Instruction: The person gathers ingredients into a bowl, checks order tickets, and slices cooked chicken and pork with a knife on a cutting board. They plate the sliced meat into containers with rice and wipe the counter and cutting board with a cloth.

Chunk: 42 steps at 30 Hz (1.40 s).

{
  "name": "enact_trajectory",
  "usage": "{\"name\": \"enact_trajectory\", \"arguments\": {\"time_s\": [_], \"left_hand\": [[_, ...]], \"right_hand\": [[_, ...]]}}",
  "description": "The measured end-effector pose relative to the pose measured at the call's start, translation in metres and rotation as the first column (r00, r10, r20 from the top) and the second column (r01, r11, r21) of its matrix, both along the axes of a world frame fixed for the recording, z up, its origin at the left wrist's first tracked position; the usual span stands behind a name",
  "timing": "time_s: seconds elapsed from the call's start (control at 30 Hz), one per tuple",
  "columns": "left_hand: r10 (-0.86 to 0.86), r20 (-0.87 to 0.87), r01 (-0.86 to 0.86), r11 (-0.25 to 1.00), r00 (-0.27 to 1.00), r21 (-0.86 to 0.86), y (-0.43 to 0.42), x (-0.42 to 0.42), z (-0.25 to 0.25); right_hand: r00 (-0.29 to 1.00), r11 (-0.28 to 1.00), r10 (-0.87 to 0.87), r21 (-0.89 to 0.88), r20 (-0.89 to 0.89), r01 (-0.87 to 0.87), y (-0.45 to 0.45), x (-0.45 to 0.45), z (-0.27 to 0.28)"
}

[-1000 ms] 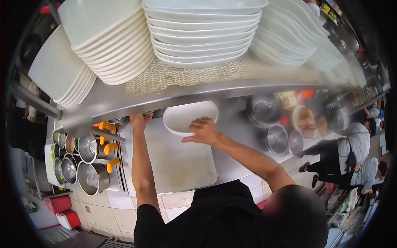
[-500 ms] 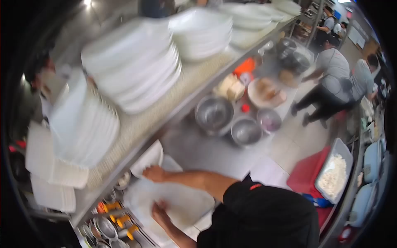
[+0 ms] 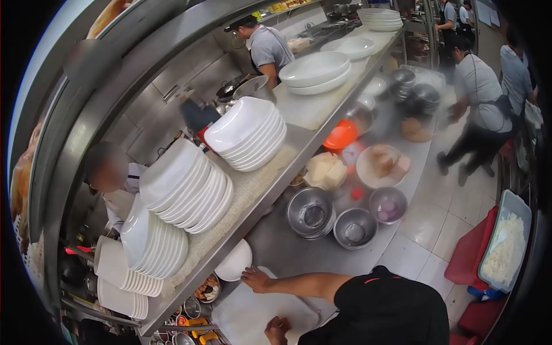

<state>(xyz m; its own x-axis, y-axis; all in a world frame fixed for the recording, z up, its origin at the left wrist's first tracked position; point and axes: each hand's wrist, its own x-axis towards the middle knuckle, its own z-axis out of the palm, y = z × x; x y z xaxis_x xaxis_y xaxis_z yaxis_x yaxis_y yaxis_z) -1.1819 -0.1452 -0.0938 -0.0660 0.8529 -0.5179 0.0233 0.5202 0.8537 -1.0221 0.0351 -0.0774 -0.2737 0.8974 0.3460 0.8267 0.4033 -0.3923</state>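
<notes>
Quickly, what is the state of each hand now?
Left hand: loosely curled over the board, nothing visible in it.
Right hand: at the edge of the white bowl; grip unclear.

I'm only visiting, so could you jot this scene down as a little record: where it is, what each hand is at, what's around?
Setting: kitchen, at a metal counter
Right hand: at the rim of a white bowl; grip unclear
Left hand: at a pale board; contact unclear
Shelf: stacks of white dishes
Farther along the counter: metal bowls
People nearby: several, including a co-worker in a grey top, leaning forward
</notes>
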Motion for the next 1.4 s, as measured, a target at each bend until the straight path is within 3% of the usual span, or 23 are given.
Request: {"name": "enact_trajectory", "arguments": {"time_s": [0.07, 0.1, 0.13, 0.17, 0.2, 0.23, 0.27, 0.3, 0.37, 0.43, 0.5, 0.63, 0.77, 0.87, 0.97, 1.03, 1.2, 1.4], "left_hand": [[0.045, -0.001, -0.045, 0.999, 0.999, 0.018, 0.002, 0.020, 0.015], [0.025, 0.055, -0.031, 0.992, 0.998, 0.120, 0.001, 0.021, 0.004], [0.065, -0.045, -0.063, 0.997, 0.997, 0.047, 0.003, 0.052, 0.035], [-0.012, 0.036, 0.005, 0.984, 0.999, 0.179, 0.001, 0.057, 0.034], [0.000, -0.005, 0.001, 0.979, 1.000, 0.201, 0.003, 0.077, 0.053], [-0.062, -0.061, 0.073, 0.981, 0.996, 0.181, 0.012, 0.084, 0.054], [0.113, 0.017, -0.114, 0.980, 0.993, 0.160, 0.012, 0.119, 0.078], [0.010, 0.047, -0.017, 0.988, 0.999, 0.151, 0.024, 0.125, 0.082], [0.077, -0.038, -0.074, 0.995, 0.996, 0.069, 0.053, 0.154, 0.081], [-0.091, 0.017, 0.091, 0.996, 0.996, 0.021, 0.092, 0.155, 0.055], [-0.017, 0.040, 0.018, 0.999, 0.999, -0.049, 0.107, 0.194, 0.083], [-0.006, 0.114, 0.010, 0.999, 0.993, -0.039, 0.147, 0.222, 0.071], [0.034, 0.295, -0.037, 0.999, 0.955, 0.002, 0.209, 0.242, 0.054], [0.077, 0.459, -0.090, 0.996, 0.885, 0.007, 0.273, 0.235, 0.020], [0.126, 0.372, -0.142, 0.990, 0.919, 0.014, 0.323, 0.232, 0.008], [0.026, 0.289, -0.073, 0.985, 0.957, 0.154, 0.349, 0.234, 0.012], [-0.009, -0.018, 0.015, 0.939, 1.000, 0.342, 0.367, 0.254, 0.047], [0.006, 0.048, -0.022, 0.940, 0.999, 0.341, 0.379, 0.254, 0.058]], "right_hand": [[0.981, 0.998, 0.064, 0.012, -0.184, -0.063, -0.039, 0.021, 0.006], [0.946, 0.994, 0.112, 0.017, -0.305, -0.112, -0.061, 0.033, 0.006], [0.890, 0.986, 0.158, 0.016, -0.427, -0.167, -0.088, 0.045, 0.008], [0.865, 0.983, 0.143, -0.034, -0.481, -0.181, -0.120, 0.070, 0.027], [0.841, 0.969, 0.165, -0.075, -0.516, -0.236, -0.144, 0.089, 0.025], [0.814, 0.951, 0.177, -0.117, -0.554, -0.286, -0.168, 0.106, 0.021], [0.830, 0.901, 0.174, -0.256, -0.530, -0.352, -0.189, 0.131, 0.031], [0.846, 0.829, 0.177, -0.386, -0.503, -0.404, -0.209, 0.156, 0.046], [0.795, 0.718, 0.120, -0.501, -0.594, -0.482, -0.239, 0.199, 0.055], [0.758, 0.710, 0.051, -0.510, -0.650, -0.485, -0.270, 0.236, 0.069], [0.744, 0.680, -0.038, -0.563, -0.667, -0.470, -0.298, 0.267, 0.085], [0.604, 0.704, -0.318, -0.609, -0.730, -0.366, -0.341, 0.308, 0.085], [0.545, 0.684, -0.493, -0.689, -0.679, -0.240, -0.373, 0.325, 0.079], [0.451, 0.634, -0.592, -0.731, -0.668, -0.251, -0.393, 0.325, 0.073], [0.381, 0.589, -0.673, -0.771, -0.634, -0.244, -0.413, 0.318, 0.064], [0.300, 0.556, -0.735, -0.793, -0.609, -0.249, -0.420, 0.312, 0.070], [0.280, 0.491, -0.809, -0.856, -0.518, -0.165, -0.433, 0.299, 0.076], [0.237, 0.440, -0.863, -0.894, -0.447, -0.085, -0.432, 0.281, 0.080]]}}
